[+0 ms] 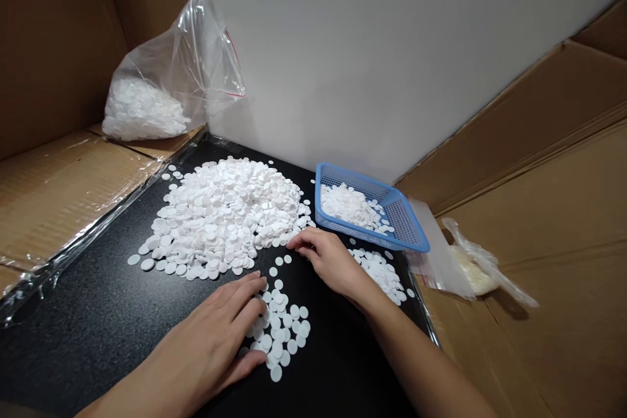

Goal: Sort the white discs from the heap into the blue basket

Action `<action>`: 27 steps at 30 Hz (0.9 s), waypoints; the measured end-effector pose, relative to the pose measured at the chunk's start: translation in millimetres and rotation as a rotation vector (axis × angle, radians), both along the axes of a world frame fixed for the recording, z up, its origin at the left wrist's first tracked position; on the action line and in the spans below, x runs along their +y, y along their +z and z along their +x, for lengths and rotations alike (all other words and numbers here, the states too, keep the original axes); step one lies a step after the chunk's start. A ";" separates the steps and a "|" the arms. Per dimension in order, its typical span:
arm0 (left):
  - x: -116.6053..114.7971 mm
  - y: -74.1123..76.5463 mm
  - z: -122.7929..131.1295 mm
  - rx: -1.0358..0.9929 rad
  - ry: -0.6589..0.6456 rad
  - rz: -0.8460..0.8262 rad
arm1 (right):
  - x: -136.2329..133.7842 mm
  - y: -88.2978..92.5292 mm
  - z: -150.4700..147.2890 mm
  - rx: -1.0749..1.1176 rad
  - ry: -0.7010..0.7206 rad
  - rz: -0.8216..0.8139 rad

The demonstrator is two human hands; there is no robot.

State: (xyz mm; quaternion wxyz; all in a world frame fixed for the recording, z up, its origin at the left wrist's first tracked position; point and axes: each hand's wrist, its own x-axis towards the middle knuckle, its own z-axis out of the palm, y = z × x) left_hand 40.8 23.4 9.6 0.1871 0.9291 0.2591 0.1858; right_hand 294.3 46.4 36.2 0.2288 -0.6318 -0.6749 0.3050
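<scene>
Where the cardboard walls (59,46) enclose the station, the black work surface (98,313) fills the space between them. The main heap of white discs (225,209) lies toward 12 o'clock on that surface. A clear bag of discs (147,104) rests on cardboard at 10 o'clock from the heap. The blue basket (406,222), partly filled with discs, sits at 3 o'clock from the heap. The left hand (215,333) lies flat, fingers loosely spread, on a small cluster of discs (287,333). The right hand (330,261), fingers extended side by side, touches the heap's edge at 5 o'clock. A side pile (385,271) lies just beside that hand at 3 o'clock.
</scene>
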 end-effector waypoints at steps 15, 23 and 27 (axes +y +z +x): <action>-3.0 8.8 0.5 -0.147 0.131 -0.237 | -12.8 11.1 -16.0 0.168 0.074 -0.081; -0.1 34.5 28.9 -0.406 0.231 -0.718 | -46.2 40.6 -42.5 0.294 0.133 0.046; 8.5 33.8 23.0 -0.408 0.300 -0.629 | -48.5 25.7 -27.5 0.215 -0.044 0.129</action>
